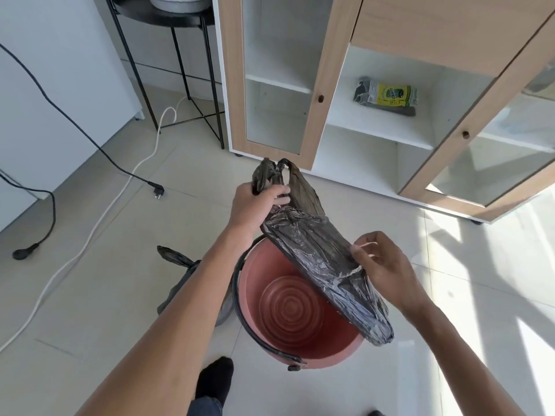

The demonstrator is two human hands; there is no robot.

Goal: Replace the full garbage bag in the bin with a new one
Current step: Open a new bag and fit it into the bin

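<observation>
A new black garbage bag (318,250), still folded flat and long, hangs slanted above the bin. My left hand (255,205) grips its handle end at the top. My right hand (381,265) pinches the bag's side edge lower down with curled fingers. Below stands the pink bin (300,313) with a black handle lying on its rim; nothing is inside it and its ribbed bottom shows. The full grey-black bag (180,277), knotted at the top, sits on the floor left of the bin, partly hidden by my left forearm.
A white and wood cabinet (330,85) stands ahead with one door open; a pack of bags (387,96) lies on its shelf. A black side table (180,70) is at the back left. Black and white cables (99,205) trail over the tiled floor. My socked foot (214,379) is near the bin.
</observation>
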